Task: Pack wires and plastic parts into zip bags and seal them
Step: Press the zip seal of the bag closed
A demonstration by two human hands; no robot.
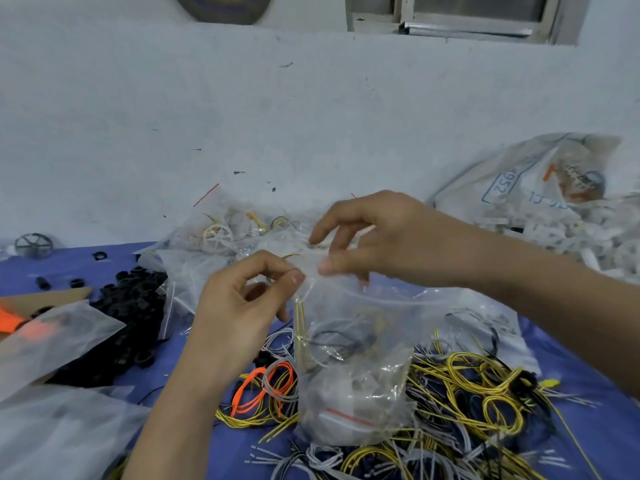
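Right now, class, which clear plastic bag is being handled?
The upright bag in the middle, with wires inside: left hand and right hand both pinch its top edge. The other bags lie slack at the left and behind it, untouched.

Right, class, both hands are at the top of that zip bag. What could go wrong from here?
1. A yellow wire runs up the left edge of the bag to where the left hand pinches it. It could get caught in the zip and keep the seal open.
2. The left hand and right hand hold the bag only by its top edge, so it might slip free and drop onto the loose wires below.
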